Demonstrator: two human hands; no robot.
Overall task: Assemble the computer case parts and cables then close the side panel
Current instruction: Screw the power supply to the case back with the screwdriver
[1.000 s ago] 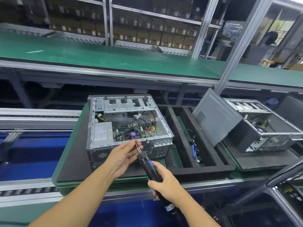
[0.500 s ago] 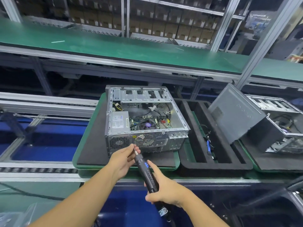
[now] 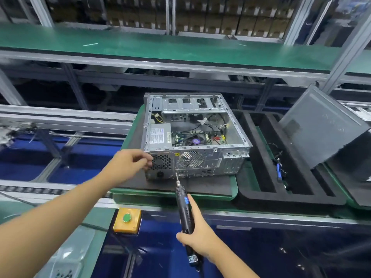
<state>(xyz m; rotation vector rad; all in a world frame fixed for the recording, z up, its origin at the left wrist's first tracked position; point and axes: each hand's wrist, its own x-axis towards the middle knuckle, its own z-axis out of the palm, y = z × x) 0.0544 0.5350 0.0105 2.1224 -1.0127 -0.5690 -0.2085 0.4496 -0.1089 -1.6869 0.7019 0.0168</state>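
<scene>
Head view.

1. Computer case (image 3: 196, 137): lies on a dark mat on a green tray (image 3: 233, 189), open face up, rear panel toward me. Board, fan and cables show inside.
2. My left hand (image 3: 130, 163): at the case's near left corner, beside the power-supply vent. Fingers are curled, thumb and forefinger close together; whether they pinch anything I cannot tell.
3. My right hand (image 3: 197, 235): wrapped round the black electric screwdriver (image 3: 184, 207), whose bit points up at the rear panel's lower edge, below the fan grille.
4. Side panel (image 3: 321, 127): grey, tilted, well right of the case, beyond a black foam tray (image 3: 261, 195).
5. Yellow button box (image 3: 126, 219): near edge, below my left forearm.
</scene>
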